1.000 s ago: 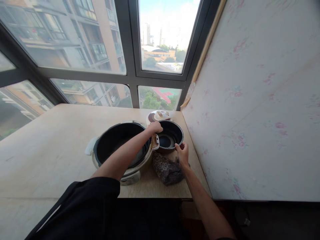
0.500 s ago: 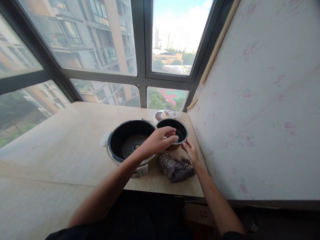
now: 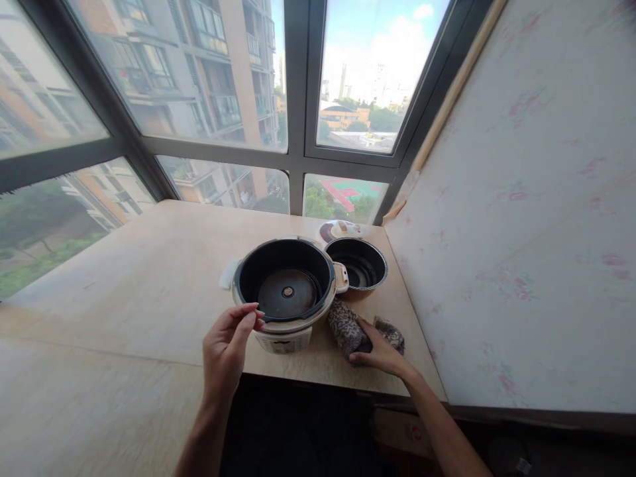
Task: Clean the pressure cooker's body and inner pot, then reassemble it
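Observation:
My left hand (image 3: 228,344) is raised at the front left rim of an electric pressure cooker body (image 3: 283,341), thumb and fingertips drawn together with nothing visible between them. The cooker is white outside, with a dark, bare interior and a small round sensor at the centre of its floor. My right hand (image 3: 380,351) is closed over a crumpled leopard-print cloth (image 3: 348,328) to the right of the cooker, thumb on the near side and fingers over the top. Behind the cloth stands the black inner pot (image 3: 355,265), upright, its inside visible.
The cooker's lid (image 3: 342,230) lies behind the inner pot by the window. All stand on a pale countertop (image 3: 149,285). A flower-patterned wall (image 3: 521,232) rises close on the right, and window frames (image 3: 295,119) bound the back. A cardboard box (image 3: 402,430) sits below the counter edge.
Both hands have left the inner pot. My left hand has come back and left to the cooker's front rim; my right hand has dropped onto the cloth. The view has shifted slightly.

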`<action>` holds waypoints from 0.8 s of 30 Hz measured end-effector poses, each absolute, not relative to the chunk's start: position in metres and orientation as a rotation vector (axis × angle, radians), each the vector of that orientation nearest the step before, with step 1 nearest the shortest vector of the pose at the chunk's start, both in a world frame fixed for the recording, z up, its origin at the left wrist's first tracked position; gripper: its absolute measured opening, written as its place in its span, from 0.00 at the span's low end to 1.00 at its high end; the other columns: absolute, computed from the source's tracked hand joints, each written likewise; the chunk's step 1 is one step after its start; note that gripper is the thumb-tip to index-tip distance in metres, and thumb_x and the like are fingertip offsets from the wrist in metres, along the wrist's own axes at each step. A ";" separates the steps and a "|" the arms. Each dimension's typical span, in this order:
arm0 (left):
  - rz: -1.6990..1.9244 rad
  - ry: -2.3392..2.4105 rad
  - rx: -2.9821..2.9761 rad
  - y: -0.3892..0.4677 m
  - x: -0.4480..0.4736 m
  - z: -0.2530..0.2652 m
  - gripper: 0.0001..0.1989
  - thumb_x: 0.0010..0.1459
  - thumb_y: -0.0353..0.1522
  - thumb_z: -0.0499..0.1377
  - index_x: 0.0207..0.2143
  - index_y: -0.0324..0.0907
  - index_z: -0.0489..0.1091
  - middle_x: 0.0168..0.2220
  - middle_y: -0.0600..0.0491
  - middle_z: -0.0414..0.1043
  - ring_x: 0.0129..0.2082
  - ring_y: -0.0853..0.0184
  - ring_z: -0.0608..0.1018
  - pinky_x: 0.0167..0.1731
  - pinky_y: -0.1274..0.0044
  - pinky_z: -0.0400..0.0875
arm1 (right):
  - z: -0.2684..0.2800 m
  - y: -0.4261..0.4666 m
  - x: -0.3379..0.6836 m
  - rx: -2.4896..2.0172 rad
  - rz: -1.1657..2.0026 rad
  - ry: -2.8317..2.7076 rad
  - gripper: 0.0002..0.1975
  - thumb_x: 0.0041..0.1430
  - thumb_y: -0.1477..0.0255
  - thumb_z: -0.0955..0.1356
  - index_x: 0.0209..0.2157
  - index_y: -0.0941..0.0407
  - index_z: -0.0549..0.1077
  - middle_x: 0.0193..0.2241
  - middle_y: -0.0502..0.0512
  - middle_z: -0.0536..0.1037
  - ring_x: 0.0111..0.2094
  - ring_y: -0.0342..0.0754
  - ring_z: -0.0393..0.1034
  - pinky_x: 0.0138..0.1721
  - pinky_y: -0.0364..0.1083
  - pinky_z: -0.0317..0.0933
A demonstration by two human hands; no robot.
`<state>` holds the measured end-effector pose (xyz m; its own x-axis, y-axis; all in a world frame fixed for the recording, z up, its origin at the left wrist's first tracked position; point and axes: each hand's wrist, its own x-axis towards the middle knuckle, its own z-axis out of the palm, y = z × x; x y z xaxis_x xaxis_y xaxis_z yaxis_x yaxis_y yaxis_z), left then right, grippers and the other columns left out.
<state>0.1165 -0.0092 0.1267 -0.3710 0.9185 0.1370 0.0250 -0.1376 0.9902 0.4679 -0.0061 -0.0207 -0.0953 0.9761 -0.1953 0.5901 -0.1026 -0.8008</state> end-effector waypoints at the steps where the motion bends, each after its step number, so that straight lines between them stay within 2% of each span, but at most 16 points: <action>1: 1.628 1.462 1.121 -0.007 0.115 0.126 0.15 0.55 0.41 0.66 0.39 0.40 0.78 0.32 0.50 0.79 0.29 0.65 0.80 0.34 0.72 0.78 | -0.022 -0.004 0.461 -1.745 1.029 -1.746 0.53 0.37 0.59 0.80 0.65 0.57 0.66 0.67 0.69 0.62 0.69 0.67 0.54 0.69 0.63 0.45; 3: 1.683 1.544 1.142 -0.002 0.112 0.126 0.15 0.55 0.41 0.64 0.39 0.39 0.78 0.33 0.50 0.79 0.29 0.65 0.80 0.35 0.71 0.79 | -0.026 0.001 0.447 -1.804 0.866 -1.794 0.49 0.36 0.65 0.79 0.64 0.58 0.68 0.65 0.70 0.66 0.66 0.68 0.59 0.67 0.63 0.50; 5: 1.708 1.594 1.157 0.002 0.108 0.123 0.15 0.56 0.41 0.63 0.40 0.39 0.77 0.34 0.50 0.79 0.30 0.65 0.80 0.35 0.71 0.79 | -0.028 0.005 0.438 -1.842 0.715 -1.788 0.41 0.39 0.70 0.75 0.60 0.59 0.72 0.58 0.68 0.73 0.61 0.67 0.66 0.62 0.61 0.57; 7: 1.689 1.612 1.178 0.006 0.102 0.117 0.15 0.56 0.41 0.63 0.40 0.39 0.77 0.34 0.50 0.79 0.32 0.64 0.80 0.36 0.71 0.79 | -0.027 0.006 0.434 -1.841 0.671 -1.717 0.31 0.42 0.72 0.72 0.53 0.58 0.77 0.50 0.65 0.79 0.54 0.65 0.72 0.57 0.59 0.62; 10: 1.605 1.621 1.228 0.008 0.095 0.105 0.16 0.57 0.41 0.63 0.42 0.39 0.77 0.37 0.49 0.79 0.35 0.63 0.81 0.39 0.70 0.78 | -0.018 0.003 0.439 -1.754 0.718 -1.550 0.22 0.45 0.70 0.71 0.46 0.55 0.79 0.43 0.60 0.82 0.46 0.62 0.75 0.52 0.56 0.65; 13: 1.552 1.637 1.249 0.008 0.094 0.098 0.16 0.56 0.41 0.63 0.43 0.40 0.77 0.39 0.48 0.79 0.37 0.62 0.81 0.40 0.70 0.78 | -0.003 -0.003 0.450 -1.699 0.752 -1.385 0.21 0.45 0.66 0.72 0.43 0.56 0.80 0.39 0.58 0.83 0.43 0.61 0.76 0.49 0.55 0.67; 17: 1.581 1.639 1.220 0.008 0.096 0.098 0.17 0.56 0.41 0.64 0.42 0.39 0.78 0.39 0.49 0.79 0.36 0.63 0.81 0.38 0.72 0.77 | 0.021 -0.016 0.467 -1.612 0.817 -1.210 0.25 0.41 0.60 0.76 0.42 0.58 0.80 0.40 0.60 0.83 0.43 0.60 0.76 0.48 0.55 0.68; 24: 1.614 1.629 1.227 0.014 0.088 0.095 0.15 0.57 0.40 0.63 0.42 0.40 0.77 0.39 0.49 0.79 0.37 0.63 0.80 0.40 0.72 0.77 | 0.071 -0.033 0.484 -1.379 0.768 -0.874 0.21 0.39 0.63 0.78 0.36 0.56 0.79 0.32 0.54 0.81 0.31 0.49 0.75 0.34 0.46 0.70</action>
<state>0.0875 0.0138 0.0945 -0.4442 0.8681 0.2217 0.2298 -0.1288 0.9647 0.4841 -0.0329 0.0713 0.4880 0.8700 0.0707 0.0422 0.0574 -0.9975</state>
